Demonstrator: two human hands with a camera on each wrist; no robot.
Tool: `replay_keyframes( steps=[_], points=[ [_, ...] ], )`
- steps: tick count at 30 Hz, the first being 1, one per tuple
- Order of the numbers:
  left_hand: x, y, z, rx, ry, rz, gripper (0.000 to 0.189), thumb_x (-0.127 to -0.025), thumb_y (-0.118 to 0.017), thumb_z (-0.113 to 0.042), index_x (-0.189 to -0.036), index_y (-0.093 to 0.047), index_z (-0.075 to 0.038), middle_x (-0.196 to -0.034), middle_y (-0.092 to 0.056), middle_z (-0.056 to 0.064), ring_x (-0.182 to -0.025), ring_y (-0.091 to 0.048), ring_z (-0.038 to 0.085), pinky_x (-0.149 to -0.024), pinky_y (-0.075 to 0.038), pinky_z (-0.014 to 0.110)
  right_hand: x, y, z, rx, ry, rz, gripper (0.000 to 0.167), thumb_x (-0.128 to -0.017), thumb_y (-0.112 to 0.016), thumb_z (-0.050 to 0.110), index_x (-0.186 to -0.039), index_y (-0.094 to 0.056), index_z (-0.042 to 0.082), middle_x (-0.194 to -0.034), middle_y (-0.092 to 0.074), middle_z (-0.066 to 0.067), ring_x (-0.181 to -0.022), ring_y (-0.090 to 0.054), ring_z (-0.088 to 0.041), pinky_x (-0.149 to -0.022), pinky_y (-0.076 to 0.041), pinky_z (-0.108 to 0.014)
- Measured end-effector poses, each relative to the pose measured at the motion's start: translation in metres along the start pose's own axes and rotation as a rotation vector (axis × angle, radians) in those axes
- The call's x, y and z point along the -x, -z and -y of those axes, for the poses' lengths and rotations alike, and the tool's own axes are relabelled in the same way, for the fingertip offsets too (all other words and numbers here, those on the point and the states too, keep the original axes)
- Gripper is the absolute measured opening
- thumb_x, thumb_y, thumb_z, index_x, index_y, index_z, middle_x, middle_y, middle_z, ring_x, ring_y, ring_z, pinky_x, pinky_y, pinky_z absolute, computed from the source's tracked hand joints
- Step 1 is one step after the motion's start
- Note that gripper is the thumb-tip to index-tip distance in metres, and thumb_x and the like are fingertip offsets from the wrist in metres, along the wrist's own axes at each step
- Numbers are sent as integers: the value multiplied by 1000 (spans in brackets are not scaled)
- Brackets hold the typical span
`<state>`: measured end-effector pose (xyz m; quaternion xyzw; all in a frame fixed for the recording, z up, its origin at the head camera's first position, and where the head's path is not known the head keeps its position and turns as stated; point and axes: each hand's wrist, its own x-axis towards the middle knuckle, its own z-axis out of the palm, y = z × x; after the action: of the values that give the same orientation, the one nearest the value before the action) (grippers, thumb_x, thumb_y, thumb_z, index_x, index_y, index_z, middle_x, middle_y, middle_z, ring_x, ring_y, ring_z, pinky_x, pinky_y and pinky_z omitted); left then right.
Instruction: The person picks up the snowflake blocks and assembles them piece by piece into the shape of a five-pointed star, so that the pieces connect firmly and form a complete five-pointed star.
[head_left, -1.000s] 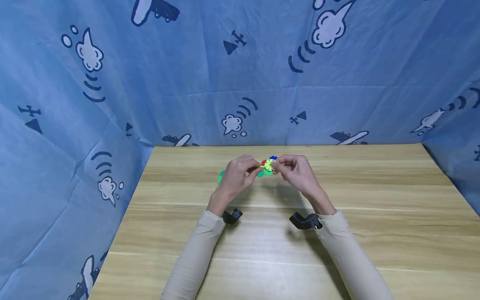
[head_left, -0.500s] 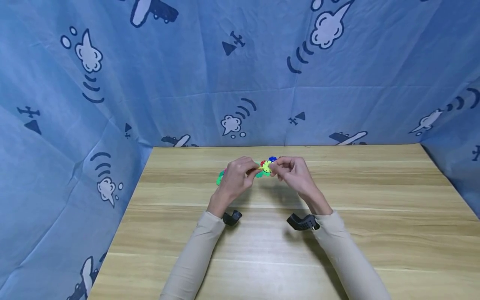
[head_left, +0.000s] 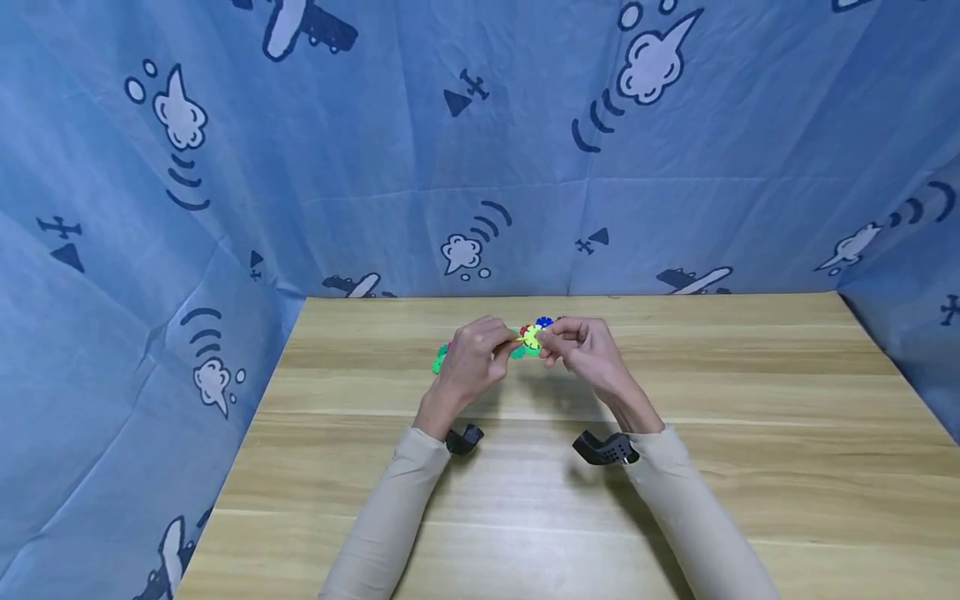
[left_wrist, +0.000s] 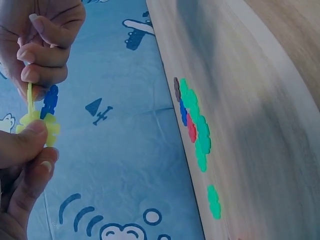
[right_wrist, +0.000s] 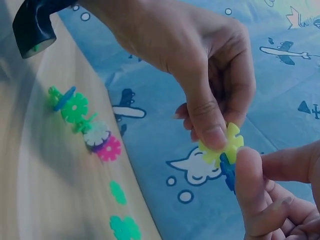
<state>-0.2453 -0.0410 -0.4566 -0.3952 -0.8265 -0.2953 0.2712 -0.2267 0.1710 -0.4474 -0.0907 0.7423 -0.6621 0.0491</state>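
Observation:
Both hands meet over the far part of the table. My left hand [head_left: 474, 354] pinches a yellow notched snowflake disc [right_wrist: 234, 142], seen face-on in the right wrist view. My right hand [head_left: 592, 350] grips a second yellow snowflake disc [head_left: 532, 337], which appears as a thin upright strip in the left wrist view. A blue snowflake disc [left_wrist: 50, 102] stands edge-on between the hands, against the yellow pieces. Fingertips cover parts of all these pieces, and I cannot tell how far their notches are slotted together.
On the wooden table [head_left: 525, 492] lie more snowflake discs: several green discs [right_wrist: 75, 106], a pink disc [right_wrist: 110, 149], a red disc [left_wrist: 192, 128] and a brown disc [left_wrist: 176, 89]. Blue patterned cloth [head_left: 390, 167] rises behind the table's far edge.
My right hand has shifted slightly left, bringing its yellow disc closer to my left fingertips. The left hand stays nearly in place, still pinching.

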Motion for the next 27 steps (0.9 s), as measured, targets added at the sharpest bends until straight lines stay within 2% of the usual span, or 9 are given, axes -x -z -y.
replay_keyframes(
  steps=[5, 12, 18, 23, 27],
  points=[
    [1, 0, 1, -13, -29, -11, 5, -89, -79, -1, -85, -77, -4, -73, -70, 2, -71, -65, 14, -68, -57, 24, 0, 0, -2, -6, -14, 18, 25, -102, -66, 14, -103, -69, -11, -71, -73, 5, -61, -68, -8, -46, -32, -18],
    [0, 1, 2, 27, -43, -10, 8, -87, -80, 0, -83, -77, -5, -73, -71, 2, -70, -65, 14, -69, -58, 24, 1, 3, 0, 15, -15, 26, 23, -102, -68, 16, -101, -71, -7, -72, -75, 2, -61, -68, -10, -47, -34, -18],
    [1, -3, 2, 30, -25, -38, 6, -88, -79, 0, -84, -78, -4, -73, -72, 3, -70, -65, 15, -67, -57, 23, 1, 2, 0, 25, 0, 12, 25, -102, -67, 16, -100, -70, -8, -71, -74, 2, -61, -68, -10, -52, -42, -20],
    [0, -2, -1, -23, -53, 3, 10, -86, -80, 4, -82, -77, -4, -71, -69, 3, -69, -64, 15, -68, -57, 23, 2, 4, 1, 42, -42, 56, 22, -102, -66, 11, -102, -68, -11, -71, -72, 2, -60, -66, -8, -57, -54, -20],
    [-2, 2, -6, -12, -69, 56, 9, -88, -79, 3, -83, -77, -4, -72, -68, 3, -70, -61, 15, -69, -56, 22, 2, 9, 2, 49, -55, 96, 17, -101, -65, 6, -100, -67, -10, -71, -69, 0, -59, -64, -8, -58, -59, -22]
  ],
)
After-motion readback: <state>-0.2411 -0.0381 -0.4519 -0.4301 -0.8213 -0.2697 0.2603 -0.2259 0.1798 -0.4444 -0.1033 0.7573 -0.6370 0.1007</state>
